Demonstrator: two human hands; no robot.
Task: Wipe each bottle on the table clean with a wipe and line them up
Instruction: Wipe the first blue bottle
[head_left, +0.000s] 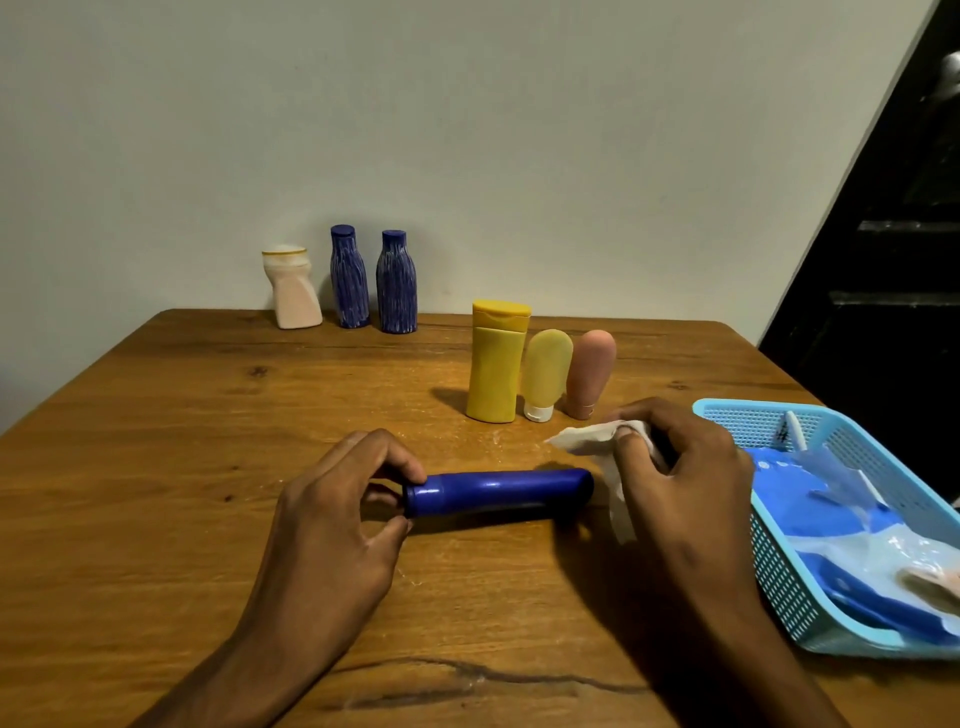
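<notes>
Your left hand pinched the blue bottle's cap at frame centre, your right hand clutched a white wipe beside it.

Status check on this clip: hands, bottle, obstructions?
Left hand grips lying blue bottle by its cap end. Right hand holds wipe at its base. Nothing obstructing.

Left hand pinching, right hand clenched
</notes>
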